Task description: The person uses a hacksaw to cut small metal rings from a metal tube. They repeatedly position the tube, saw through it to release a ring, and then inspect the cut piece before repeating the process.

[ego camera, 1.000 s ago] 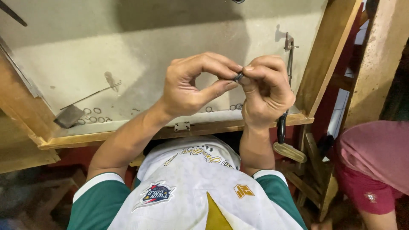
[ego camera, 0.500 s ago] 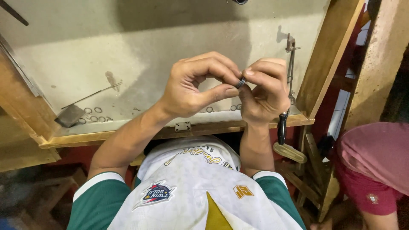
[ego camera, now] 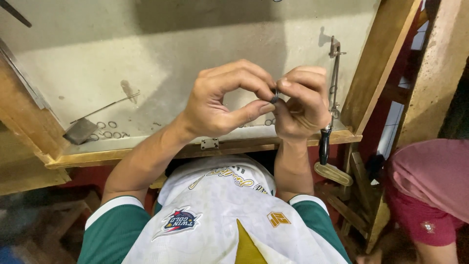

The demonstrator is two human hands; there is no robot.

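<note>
Both hands meet above the front edge of the work tray (ego camera: 146, 34). Your left hand (ego camera: 220, 105) has thumb and forefinger closed toward the small dark metal ring (ego camera: 275, 96), and your right hand (ego camera: 303, 105) pinches the same ring from the other side, fingers curled tight. The ring sits between the two sets of fingertips, held in the air over the tray and clear of its floor.

Judged from this grip, the work is a close bending or closing of the ring. Keep the pinch near the ring's edges so that the middle stays visible; at present most of it is hidden by your fingertips, and I cannot tell whether it is closed. Keep both wrists over the tray, so that a dropped piece lands inside it rather than in your lap.

Loose rings (ego camera: 110, 129) lie on the tray floor at its near left, beside a flat tool with a thin wire shank (ego camera: 80, 129). A saw frame with a dark handle (ego camera: 328, 122) leans at the tray's right corner. A person in red shorts (ego camera: 430, 195) stands right of the tray.
</note>
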